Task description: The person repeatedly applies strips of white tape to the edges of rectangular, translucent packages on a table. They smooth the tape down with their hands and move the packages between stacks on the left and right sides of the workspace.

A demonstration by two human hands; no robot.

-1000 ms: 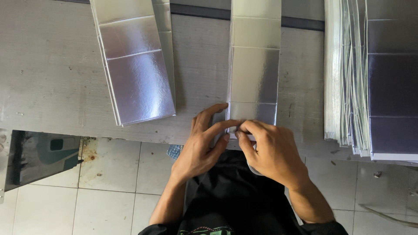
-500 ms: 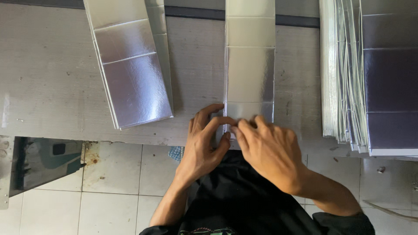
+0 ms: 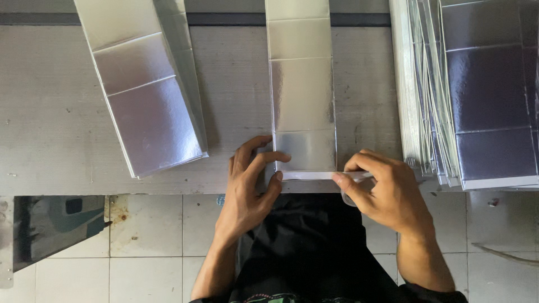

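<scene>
I see my left hand point(image 3: 247, 185) pinching the foil strip's point(image 3: 303, 95) near left corner; my right hand point(image 3: 387, 193) grips clear tape point(image 3: 323, 175) along its edge.

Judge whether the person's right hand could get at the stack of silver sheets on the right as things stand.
Probably yes. The right hand rests at the near edge of the middle silver strip, and the stack of silver sheets lies just beside it with only bare table between.
</scene>
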